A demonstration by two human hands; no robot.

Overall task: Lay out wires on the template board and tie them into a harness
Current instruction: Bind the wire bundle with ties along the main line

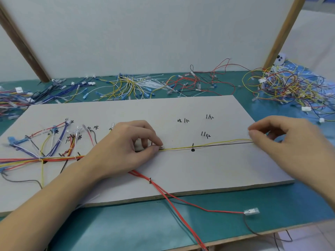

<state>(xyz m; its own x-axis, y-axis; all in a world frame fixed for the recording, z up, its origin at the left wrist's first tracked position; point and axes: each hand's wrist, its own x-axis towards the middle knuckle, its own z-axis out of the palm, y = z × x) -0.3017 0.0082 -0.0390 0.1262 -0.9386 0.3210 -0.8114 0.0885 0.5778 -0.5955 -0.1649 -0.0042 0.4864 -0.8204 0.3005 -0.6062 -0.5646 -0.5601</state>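
Observation:
A pale template board with pegs and handwritten marks lies on the teal table. Yellow wires run along the board's drawn black line. My left hand rests on the board's middle and pinches these wires between thumb and forefinger. My right hand, at the board's right end, pinches the wires' far end with curled fingers. A tied bundle of red, yellow, blue and orange wires fans out over the board's left part. Red wires trail off the front edge to a clear connector.
Loose wire piles lie behind the board: blue ones at the left, yellow wires with white cable ties in the middle, red ones, and a big tangle at the right. Wooden posts frame a white back wall.

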